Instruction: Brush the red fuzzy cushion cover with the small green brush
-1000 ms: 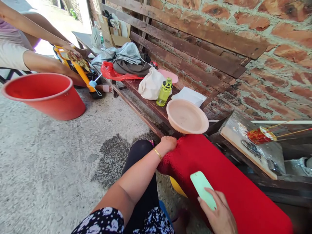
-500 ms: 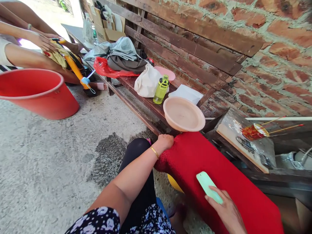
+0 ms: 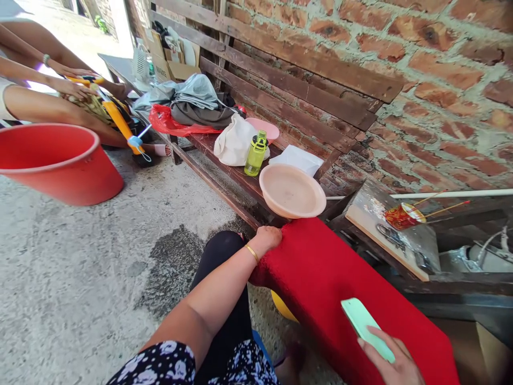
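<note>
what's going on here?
A person's left hand appears to hold the edge of a red cloth. The right hand holds a flat mint-green block over that cloth. A pale basin sits just beyond the cloth's far end. At upper left, another person's hands are at a yellow-orange frame.

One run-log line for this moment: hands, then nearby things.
left hand: closed on red cloth edge; right hand: holding pale green block over cloth (contact unclear); nearby: pale pink basin, green bottle

Home yard, seemingly: rough brick wall [image 3: 441, 107], bare concrete floor [image 3: 80, 267], slatted wooden bench [image 3: 340, 68], sunlit opening [image 3: 80, 37].
</note>
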Motion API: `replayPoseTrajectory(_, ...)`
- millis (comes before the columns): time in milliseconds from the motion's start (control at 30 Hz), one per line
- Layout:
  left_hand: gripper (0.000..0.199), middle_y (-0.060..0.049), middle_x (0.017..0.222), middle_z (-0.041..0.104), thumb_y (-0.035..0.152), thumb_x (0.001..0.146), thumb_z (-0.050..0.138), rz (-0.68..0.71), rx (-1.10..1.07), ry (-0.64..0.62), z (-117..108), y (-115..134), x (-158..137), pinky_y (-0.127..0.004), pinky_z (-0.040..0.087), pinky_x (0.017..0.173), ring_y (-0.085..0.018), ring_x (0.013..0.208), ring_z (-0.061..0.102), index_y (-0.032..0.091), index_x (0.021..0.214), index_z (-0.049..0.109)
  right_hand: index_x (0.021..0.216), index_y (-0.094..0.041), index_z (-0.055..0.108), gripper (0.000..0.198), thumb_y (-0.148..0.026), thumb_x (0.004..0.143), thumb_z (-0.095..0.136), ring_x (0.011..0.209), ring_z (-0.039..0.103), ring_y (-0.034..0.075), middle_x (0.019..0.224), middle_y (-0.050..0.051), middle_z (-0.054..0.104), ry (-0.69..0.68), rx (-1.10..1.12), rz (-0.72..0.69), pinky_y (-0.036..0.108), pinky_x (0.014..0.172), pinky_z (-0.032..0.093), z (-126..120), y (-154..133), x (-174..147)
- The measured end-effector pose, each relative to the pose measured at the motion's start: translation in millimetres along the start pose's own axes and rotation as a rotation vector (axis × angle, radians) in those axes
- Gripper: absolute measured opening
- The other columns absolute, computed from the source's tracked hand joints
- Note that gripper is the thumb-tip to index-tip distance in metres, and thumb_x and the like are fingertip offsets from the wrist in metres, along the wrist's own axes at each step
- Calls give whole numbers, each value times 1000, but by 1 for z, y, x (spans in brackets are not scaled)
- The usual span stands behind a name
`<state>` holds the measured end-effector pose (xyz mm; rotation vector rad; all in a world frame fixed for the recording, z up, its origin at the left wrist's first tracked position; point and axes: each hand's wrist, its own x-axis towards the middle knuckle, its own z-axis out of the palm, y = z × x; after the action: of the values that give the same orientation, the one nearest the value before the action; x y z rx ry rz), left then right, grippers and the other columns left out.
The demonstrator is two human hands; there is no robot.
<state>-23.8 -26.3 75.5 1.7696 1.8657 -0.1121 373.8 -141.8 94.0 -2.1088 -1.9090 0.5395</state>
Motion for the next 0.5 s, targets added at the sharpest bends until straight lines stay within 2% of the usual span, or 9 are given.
replayPoseTrajectory(67,39,-17,128,67,18,93,44,-8,-6,16,-3,-3,-1,-40,51,99,-27,121,62,18,127,63,102,-28,72,47,-62,74,57,89,69,25,104,8,65,-82,58,-73,39,76,56,23,-53,20)
replayPoseTrajectory(167,42,-18,128,66,16,94,40,-33,-10,44,-10,-9,-6,-39,52,97,-27,120,62,16,129,61,107,-24,71,45,-54,77,56,89,65,23,99,6,61,-153,32,-314,36,78,52,59,-131,47)
replayPoseTrajectory(267,43,-18,126,67,16,94,36,-64,-10,59,-17,-12,-10,-39,53,95,-27,118,64,16,129,60,112,-23,69,41,-45,80,56,91,62,22,98,5,59,-163,-34,-473,36,83,49,90,-187,65)
replayPoseTrajectory(367,41,-18,123,68,17,94,36,-67,-7,56,-20,-12,-13,-38,53,94,-26,118,64,16,127,61,112,-24,70,39,-40,78,58,89,62,21,98,4,59,-167,-67,-498,35,83,48,102,-201,74)
replayPoseTrajectory(433,41,-17,124,68,17,94,37,-57,-6,51,-20,-12,-14,-38,53,95,-26,118,63,17,128,61,110,-25,71,39,-41,76,59,86,63,20,96,3,60,-167,-72,-465,34,80,48,98,-185,76)
replayPoseTrajectory(500,42,-17,126,67,15,93,38,-46,-8,46,-19,-11,-15,-38,52,96,-26,119,63,17,128,60,108,-26,72,41,-46,75,59,82,64,20,94,3,61,-163,-64,-372,34,76,50,83,-149,74)
